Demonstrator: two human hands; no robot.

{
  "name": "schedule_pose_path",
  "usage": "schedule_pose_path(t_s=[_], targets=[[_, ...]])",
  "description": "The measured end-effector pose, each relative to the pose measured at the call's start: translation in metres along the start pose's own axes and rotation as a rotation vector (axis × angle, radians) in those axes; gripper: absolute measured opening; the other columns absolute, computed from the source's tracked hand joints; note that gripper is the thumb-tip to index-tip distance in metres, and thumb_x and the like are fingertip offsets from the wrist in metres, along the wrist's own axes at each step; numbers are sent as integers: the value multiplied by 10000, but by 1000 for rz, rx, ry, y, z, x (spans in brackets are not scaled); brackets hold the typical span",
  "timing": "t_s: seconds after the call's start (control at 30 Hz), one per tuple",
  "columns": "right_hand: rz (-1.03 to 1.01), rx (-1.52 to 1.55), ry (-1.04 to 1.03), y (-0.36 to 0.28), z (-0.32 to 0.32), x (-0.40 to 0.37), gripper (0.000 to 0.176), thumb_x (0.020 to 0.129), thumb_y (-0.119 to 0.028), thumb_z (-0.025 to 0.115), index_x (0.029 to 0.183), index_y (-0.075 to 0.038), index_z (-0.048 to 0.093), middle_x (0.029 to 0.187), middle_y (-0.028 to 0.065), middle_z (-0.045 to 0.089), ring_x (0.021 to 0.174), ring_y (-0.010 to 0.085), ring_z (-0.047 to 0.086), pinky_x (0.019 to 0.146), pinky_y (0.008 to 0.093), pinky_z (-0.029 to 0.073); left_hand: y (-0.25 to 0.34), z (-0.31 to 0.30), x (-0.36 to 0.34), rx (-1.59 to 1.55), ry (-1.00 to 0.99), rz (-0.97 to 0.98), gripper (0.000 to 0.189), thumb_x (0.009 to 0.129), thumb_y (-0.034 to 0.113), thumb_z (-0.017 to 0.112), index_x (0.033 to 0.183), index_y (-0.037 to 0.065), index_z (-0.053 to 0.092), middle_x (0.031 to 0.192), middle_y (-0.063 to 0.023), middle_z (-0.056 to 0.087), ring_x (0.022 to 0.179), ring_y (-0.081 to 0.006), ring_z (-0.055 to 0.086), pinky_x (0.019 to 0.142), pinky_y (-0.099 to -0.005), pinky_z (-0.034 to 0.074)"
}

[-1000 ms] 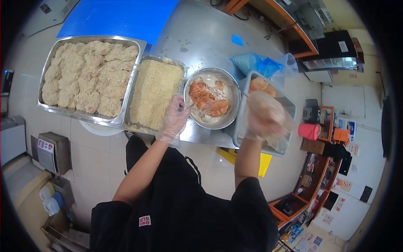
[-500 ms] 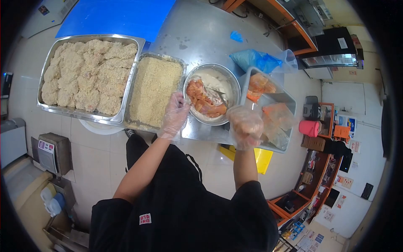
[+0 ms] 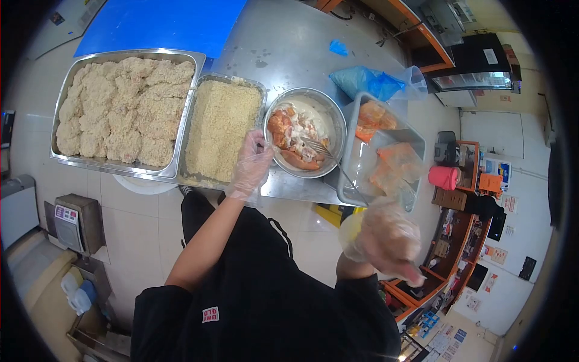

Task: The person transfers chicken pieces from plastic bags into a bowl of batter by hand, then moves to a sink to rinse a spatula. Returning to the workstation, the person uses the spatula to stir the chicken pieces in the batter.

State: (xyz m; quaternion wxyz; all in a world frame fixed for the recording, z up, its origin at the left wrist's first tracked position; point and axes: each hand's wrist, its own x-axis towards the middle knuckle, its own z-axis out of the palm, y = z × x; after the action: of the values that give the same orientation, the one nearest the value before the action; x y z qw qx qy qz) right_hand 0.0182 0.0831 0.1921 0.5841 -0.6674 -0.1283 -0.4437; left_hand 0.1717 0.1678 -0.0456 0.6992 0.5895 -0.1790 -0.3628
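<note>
My left hand [image 3: 249,166], in a clear plastic glove, has its fingers pinched at the left rim of a steel bowl [image 3: 341,134]. Raw meat pieces [image 3: 297,136] and white batter lie in the bowl. My gloved right hand [image 3: 386,236] is closed round the handle end of a long metal fork [image 3: 348,177], right of and nearer to me than the bowl. The fork's tines rest on the meat. Left of the bowl stands a tray of pale crumbs [image 3: 222,130], and beyond it a large steel tray [image 3: 114,161] with several rows of coated pieces [image 3: 123,108].
A grey plastic tub [image 3: 420,181] holding orange-stained bags [image 3: 395,163] stands right of the bowl. Behind it lies a blue plastic bag [image 3: 368,82]. A blue board [image 3: 160,27] covers the back left of the steel table [image 3: 289,45]. A scale [image 3: 71,223] is at the lower left.
My right hand has moved right and toward me, drawing the fork handle out over the tub's near edge. The meat has shifted and carries more white batter. My left hand has hardly moved.
</note>
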Motion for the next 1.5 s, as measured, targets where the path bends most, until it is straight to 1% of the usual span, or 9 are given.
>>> schedule_pose_path(t_s=[0.23, 0.53, 0.63, 0.83, 0.97, 1.13, 1.27, 1.37, 1.5], targets=[[219, -217, 588, 45, 12, -29, 710, 966, -740, 328, 592, -140, 256, 496, -28, 230, 396, 149, 239, 424, 323, 211, 3, 4, -1, 54, 86, -31, 317, 876, 44, 643, 1171, 53, 529, 1046, -28, 504, 817, -105, 506, 766, -267, 471], [236, -503, 344, 136, -33, -46, 540, 1047, -457, 452, 641, -108, 378, 513, 41, 395, 447, 197, 398, 440, 375, 335, 3, 11, -1, 17, 110, -26, 363, 816, -7, 630, 1161, 43, 527, 1024, -40, 502, 809, -114, 516, 749, -281, 474], [264, -583, 515, 167, -68, -49, 580, 1010, -541, 514, 645, -140, 309, 486, -18, 272, 403, 119, 262, 389, 303, 238, 3, 10, 0, 182, 135, 12, 387, 808, -19, 618, 1176, 40, 516, 1012, -43, 503, 794, -117, 526, 726, -287, 481], [321, 11, 462, 167, -92, -16, 502, 1038, -498, 449, 722, -108, 481, 650, 1, 434, 562, 160, 405, 507, 328, 310, 23, 12, 3, 116, 124, -70, 346, 820, -12, 608, 1154, 32, 531, 1022, -48, 516, 784, -114, 533, 718, -284, 488], [170, 58, 552, 104, -41, 7, 632, 1012, -662, 350, 643, -148, 367, 570, -3, 392, 483, 130, 313, 457, 304, 246, 3, 8, 9, 181, 134, 54, 329, 861, -20, 585, 1175, 61, 532, 975, -17, 562, 773, -78, 532, 696, -252, 472], [-44, -84, 290, 67, -54, 31, 712, 958, -750, 362, 580, -152, 287, 521, -23, 268, 489, 137, 254, 464, 316, 205, 0, 9, 7, 22, 124, 9, 341, 835, 1, 601, 1167, 53, 541, 1001, -34, 534, 792, -102, 520, 725, -273, 481], [68, -532, 410, 124, -74, 18, 745, 927, -779, 386, 563, -135, 294, 501, -19, 240, 477, 127, 245, 467, 306, 206, -3, 9, 9, 74, 143, 63, 355, 836, 3, 601, 1181, 54, 538, 1001, -31, 540, 788, -100, 523, 728, -272, 481], [247, -221, 264, 171, -102, 13, 731, 922, -774, 396, 573, -142, 286, 521, -30, 200, 499, 123, 225, 483, 309, 185, -2, 8, 9, 74, 135, 67, 357, 840, 9, 610, 1186, 59, 538, 1002, -31, 543, 779, -101, 525, 730, -272, 482], [367, 121, 493, 177, -140, 33, 668, 978, -690, 412, 592, -164, 266, 517, -26, 237, 463, 144, 200, 471, 329, 163, -11, 7, 2, 73, 140, 3, 360, 847, 16, 627, 1192, 65, 534, 993, -28, 546, 776, -103, 526, 735, -281, 488]])
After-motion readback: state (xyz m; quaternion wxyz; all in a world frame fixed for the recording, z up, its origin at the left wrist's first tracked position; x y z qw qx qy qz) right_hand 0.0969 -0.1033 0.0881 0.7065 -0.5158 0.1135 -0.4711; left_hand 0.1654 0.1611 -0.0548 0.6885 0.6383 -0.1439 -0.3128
